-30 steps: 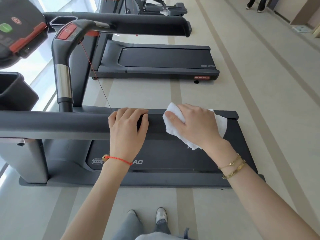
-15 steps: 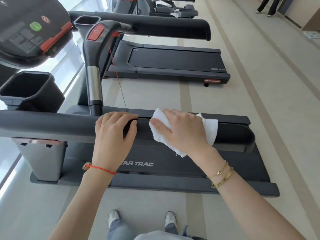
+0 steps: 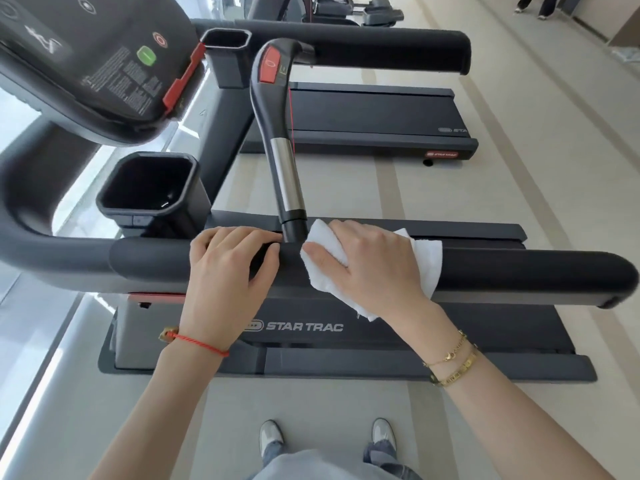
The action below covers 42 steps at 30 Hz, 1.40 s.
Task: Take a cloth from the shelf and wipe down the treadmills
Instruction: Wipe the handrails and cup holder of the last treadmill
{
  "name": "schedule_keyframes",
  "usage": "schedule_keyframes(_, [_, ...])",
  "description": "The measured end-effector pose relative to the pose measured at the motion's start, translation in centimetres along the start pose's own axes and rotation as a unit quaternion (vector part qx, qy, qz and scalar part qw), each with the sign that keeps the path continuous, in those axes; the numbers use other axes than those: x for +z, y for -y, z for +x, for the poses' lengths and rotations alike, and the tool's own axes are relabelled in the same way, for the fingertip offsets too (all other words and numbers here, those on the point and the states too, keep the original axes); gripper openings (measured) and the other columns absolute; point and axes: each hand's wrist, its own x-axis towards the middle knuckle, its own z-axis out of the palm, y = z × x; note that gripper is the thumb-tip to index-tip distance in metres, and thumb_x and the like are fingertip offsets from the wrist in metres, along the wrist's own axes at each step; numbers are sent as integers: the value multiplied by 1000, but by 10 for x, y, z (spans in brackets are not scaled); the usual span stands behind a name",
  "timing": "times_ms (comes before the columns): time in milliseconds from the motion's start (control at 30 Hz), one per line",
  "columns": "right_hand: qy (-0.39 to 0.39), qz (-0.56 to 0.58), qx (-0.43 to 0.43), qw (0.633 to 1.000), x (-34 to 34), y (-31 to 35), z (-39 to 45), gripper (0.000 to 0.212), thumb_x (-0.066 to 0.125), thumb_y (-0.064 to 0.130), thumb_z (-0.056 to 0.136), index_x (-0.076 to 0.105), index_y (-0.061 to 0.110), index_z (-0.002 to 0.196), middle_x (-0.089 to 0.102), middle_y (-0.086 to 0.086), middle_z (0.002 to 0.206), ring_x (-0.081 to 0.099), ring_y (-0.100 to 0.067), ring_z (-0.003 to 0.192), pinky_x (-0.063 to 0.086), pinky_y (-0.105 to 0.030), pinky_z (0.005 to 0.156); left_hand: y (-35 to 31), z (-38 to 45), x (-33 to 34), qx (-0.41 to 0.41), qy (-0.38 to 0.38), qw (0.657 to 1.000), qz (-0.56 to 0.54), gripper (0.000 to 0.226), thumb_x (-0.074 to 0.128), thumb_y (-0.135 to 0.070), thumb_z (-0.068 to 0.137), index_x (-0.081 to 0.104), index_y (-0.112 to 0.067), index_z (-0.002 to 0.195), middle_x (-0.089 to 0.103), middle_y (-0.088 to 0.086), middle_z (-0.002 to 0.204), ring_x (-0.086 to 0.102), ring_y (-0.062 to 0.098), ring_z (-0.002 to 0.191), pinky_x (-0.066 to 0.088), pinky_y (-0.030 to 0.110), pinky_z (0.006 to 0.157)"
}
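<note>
a person stands beside a star trac treadmill [image 3: 363, 341] in a gym, both hands on its near padded side handrail [image 3: 519, 271], which runs across the view at waist height. the right hand [image 3: 374, 268] presses a white cloth [image 3: 427, 265] onto the top of the rail, fingers held close together and curved over the fabric, the thumb laid along the cloth's left edge; the cloth wraps over the rail, and a loose corner hangs below it on the near side. the left hand [image 3: 228, 282] grips the same rail just to the left, fingers together and curled over the far side, thumb on top, with a narrow bare stretch of rail between the two hands. a red string bracelet [image 3: 197, 342] circles the left wrist and two gold bracelets [image 3: 450, 365] the right. a short black-and-silver grip bar [image 3: 282, 147], tipped with a red button, rises behind the rail right where the cloth's upper corner lies (whether cloth and bar touch cannot be told). to the left sit a black cup holder [image 3: 149, 188] and, above it, the console [image 3: 93, 60] with a green button. a second treadmill [image 3: 374, 116] stands beyond on the pale floor [image 3: 554, 168], and the person's grey shoes [image 3: 382, 433] show at the bottom edge.
</note>
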Motion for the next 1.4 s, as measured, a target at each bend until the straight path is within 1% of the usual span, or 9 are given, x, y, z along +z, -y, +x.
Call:
schedule_keyframes(167, [15, -4, 0, 1000, 13, 37, 11, 56, 25, 66, 92, 59, 22, 80, 61, 9, 73, 57, -14, 66, 38, -29, 52, 44, 0, -20, -7, -10, 1000, -1, 14, 59, -17, 95, 72, -21, 100, 71, -8, 98, 61, 16, 99, 33, 36, 103])
schedule_keyframes(300, [22, -1, -15, 1000, 25, 76, 23, 56, 27, 65, 92, 62, 22, 85, 63, 9, 78, 58, -13, 70, 28, -25, 56, 74, -2, -35, -16, -8, 1000, -13, 14, 61, -14, 94, 72, -18, 101, 70, -5, 100, 60, 20, 102, 33, 35, 101])
schedule_keyframes(467, [37, 21, -36, 998, 40, 120, 41, 57, 27, 65, 92, 63, 21, 93, 67, 9, 85, 62, -15, 76, 42, -28, 58, 107, -5, -55, -28, -5, 999, -27, 17, 59, -13, 94, 73, -14, 104, 71, -1, 101, 61, 24, 101, 45, 52, 94])
schedule_keyframes(567, [36, 24, -53, 998, 48, 142, 50, 53, 30, 64, 93, 62, 21, 92, 66, 9, 82, 60, -14, 72, 38, -27, 56, 127, -8, -66, -38, -12, 999, -29, 18, 59, -12, 94, 73, -14, 105, 71, -1, 102, 61, 26, 102, 46, 53, 92])
schedule_keyframes(767, [36, 48, -47, 997, 53, 150, 51, 51, 31, 65, 90, 60, 23, 86, 61, 9, 76, 58, -14, 67, 42, -30, 57, 147, -14, -79, -60, -14, 997, -36, 17, 59, -13, 94, 73, -13, 104, 71, 1, 101, 60, 29, 102, 45, 54, 92])
schedule_keyframes(1000, [-6, 45, -67, 997, 51, 139, 35, 52, 42, 64, 90, 64, 21, 107, 69, 8, 97, 64, -15, 83, 48, -29, 72, 149, -14, -82, -52, -11, 997, -61, 16, 61, -15, 93, 73, -15, 104, 71, -5, 100, 60, 22, 101, 45, 52, 95])
schedule_keyframes(1167, [21, 18, -73, 997, 57, 175, 61, 45, 38, 65, 90, 54, 23, 84, 48, 13, 67, 45, -11, 57, 18, -24, 47, 156, -9, -86, -39, 2, 996, -80, 16, 61, -15, 94, 74, -17, 104, 69, -9, 96, 59, 15, 97, 46, 31, 93])
schedule_keyframes(1267, [36, 33, -111, 993, 61, 180, 64, 48, 36, 66, 91, 58, 24, 94, 59, 11, 77, 57, -12, 67, 28, -26, 52, 157, -10, -88, -43, 4, 995, -90, 16, 61, -15, 94, 73, -21, 103, 65, -17, 91, 58, 10, 94, 44, 25, 88])
schedule_keyframes(1400, [52, 81, -157, 983, 59, 159, 57, 54, 40, 65, 91, 58, 25, 123, 66, 12, 115, 64, -11, 96, 45, -24, 69, 155, -8, -85, -63, -2, 995, -75, 16, 61, -17, 94, 74, -21, 103, 66, -15, 92, 57, 8, 96, 38, 11, 88])
